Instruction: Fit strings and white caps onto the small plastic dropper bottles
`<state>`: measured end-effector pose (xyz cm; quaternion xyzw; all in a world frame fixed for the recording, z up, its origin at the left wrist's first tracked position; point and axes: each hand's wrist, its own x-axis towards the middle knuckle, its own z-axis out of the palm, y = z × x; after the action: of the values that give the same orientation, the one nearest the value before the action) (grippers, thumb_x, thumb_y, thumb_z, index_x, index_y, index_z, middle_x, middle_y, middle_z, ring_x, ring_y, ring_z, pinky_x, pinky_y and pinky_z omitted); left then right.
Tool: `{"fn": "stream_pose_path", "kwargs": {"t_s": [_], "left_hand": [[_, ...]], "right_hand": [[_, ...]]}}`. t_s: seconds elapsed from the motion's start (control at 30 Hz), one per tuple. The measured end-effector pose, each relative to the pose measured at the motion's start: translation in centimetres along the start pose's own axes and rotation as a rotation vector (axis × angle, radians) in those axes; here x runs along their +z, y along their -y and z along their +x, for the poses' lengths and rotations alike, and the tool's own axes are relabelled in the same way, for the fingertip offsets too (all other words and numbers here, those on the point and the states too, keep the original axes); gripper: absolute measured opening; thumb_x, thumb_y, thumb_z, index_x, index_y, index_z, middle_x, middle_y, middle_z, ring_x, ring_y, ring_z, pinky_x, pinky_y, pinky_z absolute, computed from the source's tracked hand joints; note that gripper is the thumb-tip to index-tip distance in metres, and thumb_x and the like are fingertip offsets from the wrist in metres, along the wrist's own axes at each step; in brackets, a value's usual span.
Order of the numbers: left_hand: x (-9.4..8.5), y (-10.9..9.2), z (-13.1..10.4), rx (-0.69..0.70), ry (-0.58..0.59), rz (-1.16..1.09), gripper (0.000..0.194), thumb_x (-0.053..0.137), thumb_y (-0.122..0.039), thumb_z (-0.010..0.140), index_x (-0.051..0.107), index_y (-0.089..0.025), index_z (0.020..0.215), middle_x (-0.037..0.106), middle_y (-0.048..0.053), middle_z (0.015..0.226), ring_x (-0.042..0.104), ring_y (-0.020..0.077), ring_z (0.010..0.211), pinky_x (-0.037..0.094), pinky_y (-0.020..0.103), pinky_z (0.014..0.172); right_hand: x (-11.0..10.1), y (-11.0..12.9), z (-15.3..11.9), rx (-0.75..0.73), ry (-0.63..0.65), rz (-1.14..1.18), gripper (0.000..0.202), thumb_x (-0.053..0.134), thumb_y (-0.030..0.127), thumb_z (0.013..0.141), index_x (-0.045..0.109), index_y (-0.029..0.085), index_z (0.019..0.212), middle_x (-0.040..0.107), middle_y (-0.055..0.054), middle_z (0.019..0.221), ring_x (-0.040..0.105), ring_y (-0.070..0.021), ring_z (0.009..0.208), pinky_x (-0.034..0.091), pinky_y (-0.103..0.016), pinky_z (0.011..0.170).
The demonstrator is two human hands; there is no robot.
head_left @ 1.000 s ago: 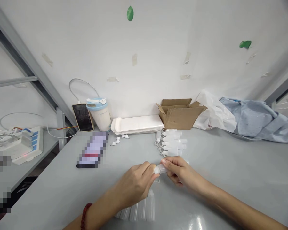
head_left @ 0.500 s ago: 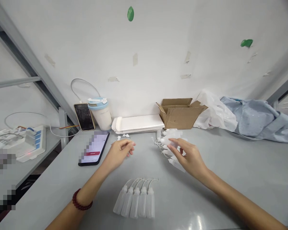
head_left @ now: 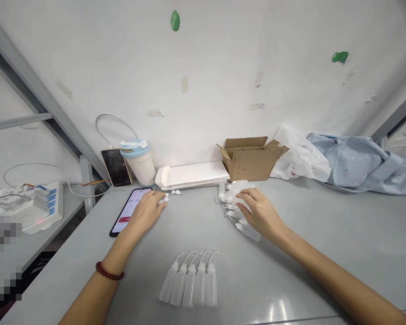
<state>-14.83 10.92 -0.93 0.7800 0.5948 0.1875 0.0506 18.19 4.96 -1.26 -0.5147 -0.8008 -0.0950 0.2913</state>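
My left hand [head_left: 148,210] reaches over the edge of the phone [head_left: 115,229], its thumb and fingers closed around a small white cap [head_left: 162,199]. More white caps [head_left: 176,192] lie just to its right. At a heap of clear plastic dropper bottles [head_left: 250,232] with thin white tubes, my right hand [head_left: 259,207] has its thumb and forefinger on either side of one bottle [head_left: 230,197]. Its other fingers are curled. Nearer to me, a row of several similar bottles [head_left: 189,286] lies side by side, their bent tubes pointing away.
Along the wall stand a second phone [head_left: 117,167], a lidded cup [head_left: 140,167], a flat white stack [head_left: 194,174], an open cardboard box [head_left: 253,164], a white plastic bag [head_left: 299,158] and blue cloth [head_left: 362,158]. A power strip [head_left: 49,210] sits on the left surface.
My left hand has moved left to the white caps, now partly covering the phone. My right hand stays at the bottle heap, slightly shifted. The front row lies as before.
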Motion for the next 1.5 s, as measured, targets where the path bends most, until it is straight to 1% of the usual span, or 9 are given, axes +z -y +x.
{"fn": "stream_pose_path", "kwargs": {"t_s": [0.27, 0.43, 0.53, 0.6, 0.7, 0.8, 1.03, 1.4, 1.5], "left_hand": [[1.1, -1.2, 0.1, 0.034, 0.034, -0.092, 0.023, 0.047, -0.03, 0.079, 0.063, -0.016, 0.088, 0.063, 0.01, 0.086, 0.058, 0.0262, 0.087, 0.044, 0.037, 0.079], [0.5, -3.4, -0.3, 0.039, 0.01, -0.24, 0.023, 0.05, -0.034, 0.079, 0.062, -0.016, 0.087, 0.065, 0.01, 0.094, 0.057, 0.0266, 0.093, 0.043, 0.04, 0.084], [-0.2, -5.3, -0.9, 0.016, 0.025, -0.376, 0.026, 0.049, -0.037, 0.082, 0.061, -0.016, 0.091, 0.066, 0.009, 0.098, 0.06, 0.0226, 0.09, 0.047, 0.036, 0.079], [-0.7, -6.7, -1.5, -0.001, 0.118, -0.66, 0.026, 0.055, -0.037, 0.08, 0.061, -0.015, 0.092, 0.067, 0.008, 0.094, 0.061, 0.0197, 0.087, 0.048, 0.032, 0.079], [-1.2, -8.8, -2.6, -0.05, 0.266, -1.076, 0.022, 0.065, -0.03, 0.073, 0.062, -0.014, 0.088, 0.067, 0.005, 0.089, 0.061, 0.0169, 0.084, 0.048, 0.03, 0.079], [-1.5, -10.2, -3.7, -0.049, 0.355, -1.267, 0.019, 0.07, -0.025, 0.07, 0.064, -0.014, 0.084, 0.065, 0.003, 0.082, 0.059, 0.0137, 0.078, 0.047, 0.027, 0.076], [-1.8, -11.2, -4.5, -0.087, 0.466, -1.382, 0.02, 0.074, -0.02, 0.065, 0.063, -0.013, 0.08, 0.061, 0.0, 0.076, 0.056, 0.0112, 0.07, 0.047, 0.025, 0.068], [-1.8, -11.4, -4.6, -0.061, 0.527, -1.416, 0.016, 0.072, -0.017, 0.067, 0.065, -0.014, 0.08, 0.062, 0.0, 0.075, 0.055, 0.0099, 0.07, 0.046, 0.022, 0.067], [-1.9, -11.3, -4.6, -0.057, 0.528, -1.403, 0.012, 0.069, -0.02, 0.072, 0.066, -0.015, 0.082, 0.061, -0.001, 0.076, 0.055, 0.0093, 0.071, 0.044, 0.021, 0.068]], "right_hand": [[0.0, 0.3, -0.1, -0.015, 0.009, -0.004, 0.016, 0.047, 0.016, 0.087, 0.059, 0.013, 0.096, 0.06, -0.013, 0.096, 0.053, -0.0254, 0.086, 0.048, -0.037, 0.071], [-0.5, 1.3, -0.1, -0.041, -0.056, -0.031, 0.018, 0.042, 0.02, 0.09, 0.057, 0.014, 0.096, 0.059, -0.016, 0.099, 0.051, -0.0269, 0.088, 0.045, -0.039, 0.072], [-1.5, 3.2, -0.5, -0.068, -0.026, 0.116, 0.017, 0.04, 0.02, 0.09, 0.057, 0.014, 0.089, 0.061, -0.013, 0.089, 0.053, -0.0235, 0.082, 0.043, -0.035, 0.07], [-2.4, 5.0, -1.1, -0.038, 0.166, 0.298, 0.021, 0.039, 0.021, 0.091, 0.055, 0.015, 0.079, 0.06, -0.007, 0.074, 0.054, -0.0169, 0.067, 0.041, -0.027, 0.061], [-3.1, 7.9, -2.4, -0.049, 0.549, 0.422, 0.033, 0.04, 0.026, 0.09, 0.051, 0.017, 0.06, 0.053, 0.0, 0.053, 0.042, -0.0096, 0.045, 0.03, -0.023, 0.047], [-3.1, 10.1, -3.5, -0.08, 0.736, 0.431, 0.029, 0.052, 0.029, 0.081, 0.052, 0.017, 0.056, 0.052, 0.001, 0.048, 0.035, -0.0079, 0.04, 0.024, -0.023, 0.043], [-2.5, 11.1, -3.8, 0.064, 0.738, 0.403, 0.028, 0.055, 0.031, 0.076, 0.057, 0.016, 0.052, 0.056, -0.001, 0.046, 0.037, -0.0091, 0.037, 0.022, -0.025, 0.043], [-1.1, 9.3, -4.0, 0.129, 0.684, 0.26, 0.035, 0.05, 0.033, 0.078, 0.049, 0.018, 0.047, 0.047, 0.001, 0.04, 0.031, -0.0086, 0.036, 0.017, -0.025, 0.043], [-1.0, 8.6, -3.4, 0.184, 0.623, 0.27, 0.034, 0.05, 0.033, 0.078, 0.047, 0.017, 0.048, 0.048, 0.0, 0.043, 0.035, -0.0093, 0.04, 0.02, -0.024, 0.045]]}}
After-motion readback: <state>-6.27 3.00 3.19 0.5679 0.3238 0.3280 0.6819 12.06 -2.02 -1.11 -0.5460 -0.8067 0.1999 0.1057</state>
